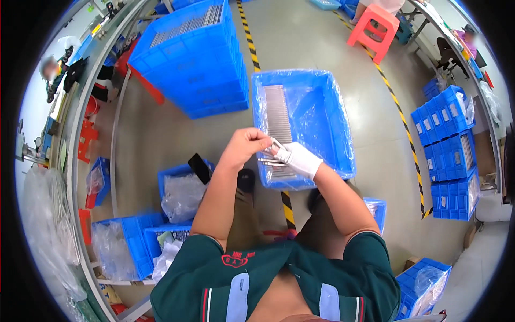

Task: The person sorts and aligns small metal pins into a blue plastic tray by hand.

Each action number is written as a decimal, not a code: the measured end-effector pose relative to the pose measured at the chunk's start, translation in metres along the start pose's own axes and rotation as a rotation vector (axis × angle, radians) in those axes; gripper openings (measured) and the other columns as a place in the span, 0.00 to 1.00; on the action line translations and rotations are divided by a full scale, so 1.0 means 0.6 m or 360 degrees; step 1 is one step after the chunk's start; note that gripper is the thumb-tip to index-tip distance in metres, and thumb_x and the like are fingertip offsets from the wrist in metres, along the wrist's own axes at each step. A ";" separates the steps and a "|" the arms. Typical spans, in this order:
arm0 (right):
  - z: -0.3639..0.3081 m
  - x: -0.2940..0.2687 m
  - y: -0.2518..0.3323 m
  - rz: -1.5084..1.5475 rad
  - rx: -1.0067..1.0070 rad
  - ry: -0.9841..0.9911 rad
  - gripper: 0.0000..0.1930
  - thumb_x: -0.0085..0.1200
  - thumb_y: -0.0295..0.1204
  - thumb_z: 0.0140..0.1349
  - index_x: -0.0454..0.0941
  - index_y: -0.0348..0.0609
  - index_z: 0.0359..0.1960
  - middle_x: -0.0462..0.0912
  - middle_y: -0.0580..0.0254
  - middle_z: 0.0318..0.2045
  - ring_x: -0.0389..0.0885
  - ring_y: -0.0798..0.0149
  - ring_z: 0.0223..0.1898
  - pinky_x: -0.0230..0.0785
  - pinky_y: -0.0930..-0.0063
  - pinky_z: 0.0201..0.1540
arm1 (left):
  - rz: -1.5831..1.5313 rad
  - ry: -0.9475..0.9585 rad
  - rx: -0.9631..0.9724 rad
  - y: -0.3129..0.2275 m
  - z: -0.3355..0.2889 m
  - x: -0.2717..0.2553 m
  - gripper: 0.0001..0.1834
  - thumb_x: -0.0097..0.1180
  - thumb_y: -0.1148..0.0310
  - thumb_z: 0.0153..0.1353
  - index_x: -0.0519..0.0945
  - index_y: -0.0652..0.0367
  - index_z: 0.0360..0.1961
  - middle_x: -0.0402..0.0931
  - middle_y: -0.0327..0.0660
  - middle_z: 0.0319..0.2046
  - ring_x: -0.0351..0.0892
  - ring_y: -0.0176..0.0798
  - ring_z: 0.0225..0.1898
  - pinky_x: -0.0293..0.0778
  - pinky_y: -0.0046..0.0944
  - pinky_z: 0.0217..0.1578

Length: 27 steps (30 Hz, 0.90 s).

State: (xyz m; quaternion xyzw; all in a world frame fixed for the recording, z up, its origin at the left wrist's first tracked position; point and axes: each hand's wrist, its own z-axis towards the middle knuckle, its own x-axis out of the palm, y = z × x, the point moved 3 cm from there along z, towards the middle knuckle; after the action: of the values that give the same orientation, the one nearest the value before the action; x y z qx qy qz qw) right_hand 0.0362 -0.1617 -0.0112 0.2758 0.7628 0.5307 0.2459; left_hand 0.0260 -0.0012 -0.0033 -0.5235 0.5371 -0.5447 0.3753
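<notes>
My left hand [244, 146] is bare, with thumb and fingers pinched on the end of a small silvery metal part [276, 144]. My right hand [301, 160] wears a white glove and is closed around several slim metal parts [272, 162] of the same look; their exact kind is too small to tell. Both hands meet above the left side of a blue crate [347, 134] lined with clear plastic film. Inside it, a long row of thin metal parts [277, 110] stands packed along the left wall. Blue crate floor under film shows on the right.
A tall stack of blue crates [209, 80] stands at the far left, its top one filled with metal parts. Smaller blue bins [448, 153] are stacked at the right. A red stool [374, 29] is at the back. A dark phone-like object [200, 168] lies near my left forearm.
</notes>
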 end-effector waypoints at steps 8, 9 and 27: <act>-0.002 0.009 -0.013 0.0181 0.0161 0.0072 0.24 0.45 0.50 0.59 0.77 0.37 0.28 0.77 0.65 0.22 0.71 0.74 0.25 0.65 0.78 0.29 | 0.0041 -0.0264 -0.0018 0.002 -0.003 -0.007 0.06 0.59 0.73 0.50 0.78 0.66 0.28 0.76 0.36 0.24 0.71 0.26 0.27 0.66 0.27 0.31; -0.003 0.014 -0.009 0.0245 0.0105 0.0088 0.25 0.45 0.51 0.59 0.76 0.37 0.28 0.76 0.66 0.21 0.71 0.74 0.24 0.65 0.78 0.28 | 0.0010 -0.0198 0.0003 0.003 -0.002 -0.003 0.06 0.59 0.73 0.50 0.78 0.66 0.28 0.76 0.35 0.24 0.71 0.25 0.27 0.66 0.26 0.31; -0.008 0.001 0.000 -0.0505 0.0041 -0.0090 0.25 0.43 0.50 0.59 0.74 0.35 0.35 0.74 0.60 0.22 0.68 0.68 0.25 0.63 0.70 0.31 | 0.0201 -0.0172 0.0133 0.016 0.000 0.017 0.05 0.58 0.72 0.52 0.77 0.63 0.26 0.73 0.33 0.23 0.69 0.25 0.27 0.65 0.27 0.31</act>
State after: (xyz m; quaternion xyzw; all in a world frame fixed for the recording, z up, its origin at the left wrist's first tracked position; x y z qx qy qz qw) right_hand 0.0323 -0.1644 -0.0094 0.1699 0.7962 0.4675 0.3444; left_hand 0.0228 -0.0123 -0.0112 -0.5011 0.5249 -0.5129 0.4586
